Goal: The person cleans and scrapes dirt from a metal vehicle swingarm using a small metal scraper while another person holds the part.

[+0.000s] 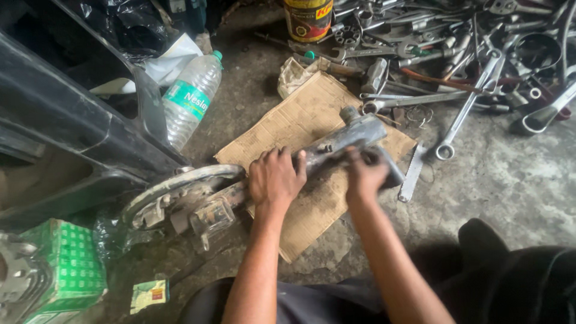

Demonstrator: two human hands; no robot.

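Grey greasy metal housing [345, 141] lying on cardboard [312, 114], left hand [275, 177] gripping it, right hand [365, 175] clasping it

Dull greasy metal arm [336, 144] on rough cardboard [312, 120] (torn, stained).

Soft, even daylight, moderately bright, with no harsh shadows. Brightest on the concrete floor [516, 180] at right, with a pale sheen there. Dim toward the upper left corner, near black behind the dark panel [66, 114]. Faint glints on the wrenches [462, 114] and the plastic bottle [191, 99]. Motion blur on the right hand [365, 175]; left hand [276, 179] fairly sharp. Slightly soft at the lower edge, dark clothing losing detail. Mild wide-angle stretch toward the corners.
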